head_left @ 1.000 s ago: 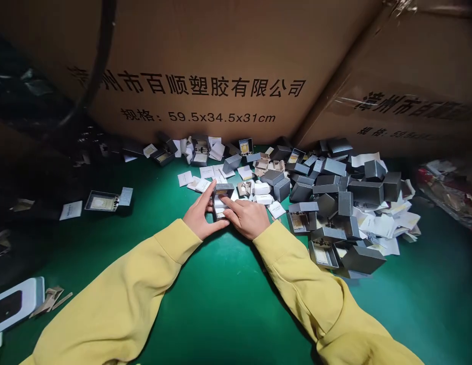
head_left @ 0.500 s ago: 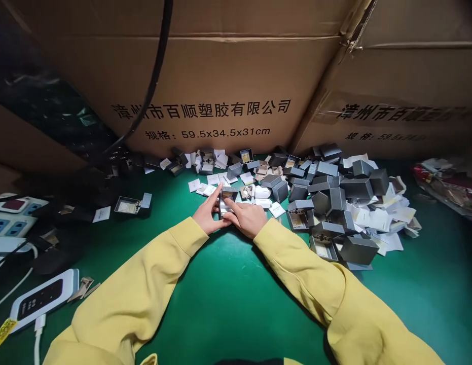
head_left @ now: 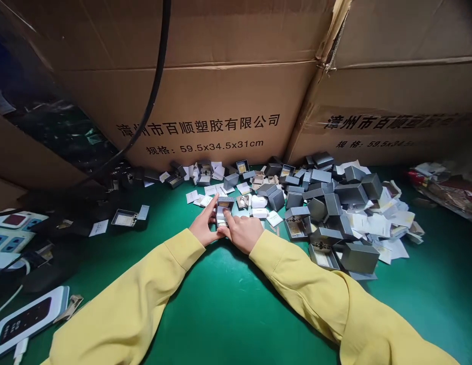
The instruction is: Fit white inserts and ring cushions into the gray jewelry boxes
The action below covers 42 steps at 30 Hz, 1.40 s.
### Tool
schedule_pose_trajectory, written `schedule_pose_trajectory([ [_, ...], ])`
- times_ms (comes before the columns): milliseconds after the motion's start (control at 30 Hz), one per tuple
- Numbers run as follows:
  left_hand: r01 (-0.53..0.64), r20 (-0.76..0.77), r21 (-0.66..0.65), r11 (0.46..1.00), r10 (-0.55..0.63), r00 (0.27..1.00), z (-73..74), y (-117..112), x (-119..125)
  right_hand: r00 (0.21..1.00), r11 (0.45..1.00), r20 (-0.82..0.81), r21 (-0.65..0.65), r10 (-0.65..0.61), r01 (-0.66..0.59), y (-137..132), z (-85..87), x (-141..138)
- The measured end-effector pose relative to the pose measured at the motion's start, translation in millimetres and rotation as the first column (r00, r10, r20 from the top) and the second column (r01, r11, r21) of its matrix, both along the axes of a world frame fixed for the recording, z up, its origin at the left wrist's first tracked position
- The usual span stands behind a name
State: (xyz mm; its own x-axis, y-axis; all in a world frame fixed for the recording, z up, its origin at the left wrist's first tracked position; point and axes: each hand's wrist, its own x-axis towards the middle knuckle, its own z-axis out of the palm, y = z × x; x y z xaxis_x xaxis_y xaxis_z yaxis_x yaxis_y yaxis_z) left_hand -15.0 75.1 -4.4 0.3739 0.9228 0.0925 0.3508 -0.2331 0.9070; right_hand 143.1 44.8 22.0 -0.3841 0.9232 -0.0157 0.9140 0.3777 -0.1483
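A small dark grey hinged box [head_left: 225,203] stands with its lid raised and a white insert [head_left: 221,221] inside. My left hand [head_left: 203,226] grips the box, its index finger along the left side and its thumb at the near edge. From the right, my right hand [head_left: 244,232] is curled against the box, its index fingertip on the white insert and its thumb close to the left thumb. The fingers partly hide the box's lower part. Just behind it lie white insert pads [head_left: 259,202] and white cards [head_left: 192,196].
Many grey boxes [head_left: 352,194] are heaped at the right beside crumpled white papers [head_left: 397,223]. Cardboard cartons [head_left: 220,91] stand along the back. A black cable [head_left: 156,86] hangs at left. One open box [head_left: 124,218], a power strip [head_left: 15,230] and a white device [head_left: 30,319] lie left.
The view has tilted up slightly, so the table things sit lower in the picture. Both hands stay at the same box; the right index finger has shifted slightly on the insert.
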Motion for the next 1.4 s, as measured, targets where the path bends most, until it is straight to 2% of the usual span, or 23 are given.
schedule_pose_trajectory([
  [200,0.045,0.004,0.098,0.994,-0.045,0.999,-4.5,1,-1,1.0,0.999,-0.006,-0.027,-0.023,0.022,1,3.7,1],
  [467,0.043,-0.039,0.165,0.985,-0.037,0.999,-2.3,-2,-1,0.999,0.997,-0.025,-0.066,-0.044,0.042,3,5.2,4],
  [667,-0.034,0.045,0.064,0.997,0.031,0.998,1.6,-1,2,0.995,0.998,-0.092,-0.033,-0.048,0.045,6,1.8,8],
  [800,-0.056,0.064,0.02,0.998,0.054,0.996,-1.2,0,1,0.984,0.999,-0.171,0.018,-0.047,0.051,7,-2.7,10],
  [967,-0.017,-0.004,0.019,1.0,0.017,1.0,-4.2,1,-1,0.99,0.998,-0.13,-0.009,-0.059,0.058,7,-3.1,9],
  [1167,0.006,-0.043,0.108,0.994,-0.001,0.999,0.6,-3,0,0.994,0.998,-0.086,-0.03,-0.062,0.06,7,2.2,6],
  [1300,0.0,-0.041,0.116,0.993,0.005,0.999,1.2,-3,0,0.993,0.997,-0.096,-0.06,-0.06,0.055,7,2.2,6],
  [1367,-0.005,-0.014,0.077,0.997,0.006,1.0,1.1,-2,0,0.981,0.997,-0.18,-0.062,-0.066,0.056,8,-1.4,8],
  [1400,-0.001,-0.004,0.049,0.999,0.001,1.0,1.2,-1,0,0.959,0.996,-0.272,-0.044,-0.084,0.075,9,-4.3,10],
])
